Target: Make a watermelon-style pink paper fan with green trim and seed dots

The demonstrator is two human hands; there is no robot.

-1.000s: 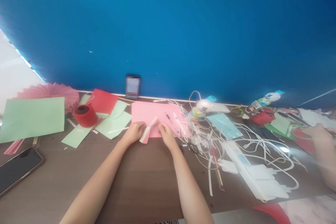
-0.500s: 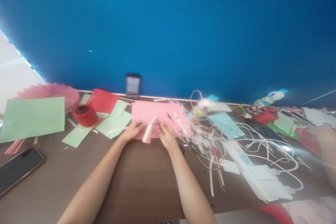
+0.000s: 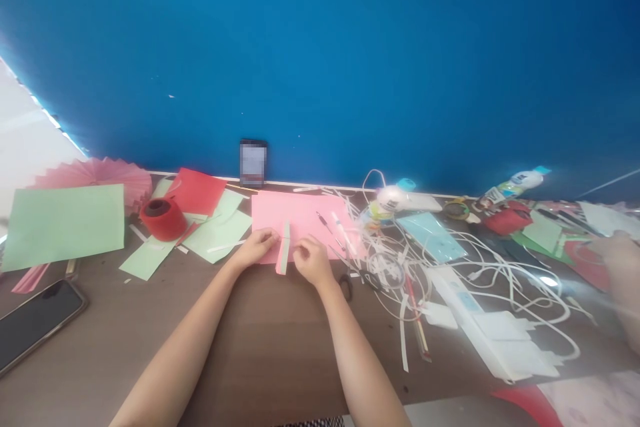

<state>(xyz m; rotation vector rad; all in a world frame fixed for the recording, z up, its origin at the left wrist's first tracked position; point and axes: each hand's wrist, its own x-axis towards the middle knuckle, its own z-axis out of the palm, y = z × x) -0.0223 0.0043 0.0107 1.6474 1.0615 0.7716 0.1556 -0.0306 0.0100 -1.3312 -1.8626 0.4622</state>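
Between my two hands stands a pleated pink paper strip (image 3: pixel 284 255), pressed into a narrow upright stack on the brown table (image 3: pixel 260 340). My left hand (image 3: pixel 257 247) pinches its left side with curled fingers. My right hand (image 3: pixel 310 260) is closed against its right side. Just behind them lies a flat pink paper sheet (image 3: pixel 295 213) with a pen (image 3: pixel 325 223) on it.
Green sheets (image 3: pixel 63 223), a red sheet (image 3: pixel 196 191), a red tape roll (image 3: pixel 163 219) and a pink paper fan (image 3: pixel 95 173) lie left. A phone (image 3: pixel 35 323) sits at front left. Tangled white cables (image 3: pixel 480 273), chargers and bottles fill the right, where another person's hand (image 3: pixel 617 253) works.
The fanned-out pleats have been squeezed together into a tight upright stack. My right hand moved left and closed against it.
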